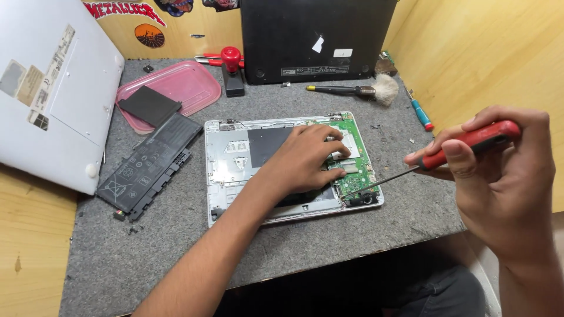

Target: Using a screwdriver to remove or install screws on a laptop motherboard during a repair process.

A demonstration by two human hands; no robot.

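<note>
An opened silver laptop base lies in the middle of the grey mat, with its green circuit board exposed on the right side. My left hand rests flat on the board, fingers spread over the white connectors. My right hand is raised at the right and grips a red-handled screwdriver. The screwdriver's thin shaft slants down to the left, and its tip touches the board's lower right corner near a black part.
A black battery pack lies left of the base, beside a pink tray holding a dark pad. A silver laptop lid leans at far left, a black laptop stands at the back. A brush and a blue-tipped tool lie behind.
</note>
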